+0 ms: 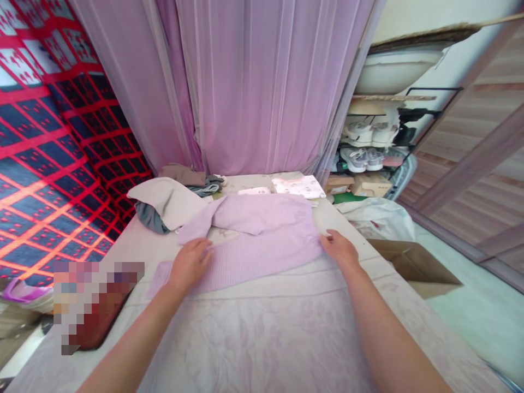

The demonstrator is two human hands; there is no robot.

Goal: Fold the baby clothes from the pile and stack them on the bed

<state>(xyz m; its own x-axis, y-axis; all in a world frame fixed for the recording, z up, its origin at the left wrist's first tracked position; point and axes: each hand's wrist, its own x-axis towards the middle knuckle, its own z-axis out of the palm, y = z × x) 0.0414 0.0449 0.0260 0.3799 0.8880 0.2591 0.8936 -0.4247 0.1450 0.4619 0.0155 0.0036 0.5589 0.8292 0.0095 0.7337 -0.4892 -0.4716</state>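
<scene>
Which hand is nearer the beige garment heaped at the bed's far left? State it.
Left. The left hand lies on the lilac sweater just below the beige garment; the right hand is at the sweater's opposite edge.

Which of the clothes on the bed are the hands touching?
The light purple sweater, spread flat in front. The left hand and right hand both rest on it. The beige and grey clothes lie heaped behind, untouched.

Both forearms are seen bare to the left hand (189,265) and right hand (340,249); no sleeves, rings or watch are worn.
</scene>
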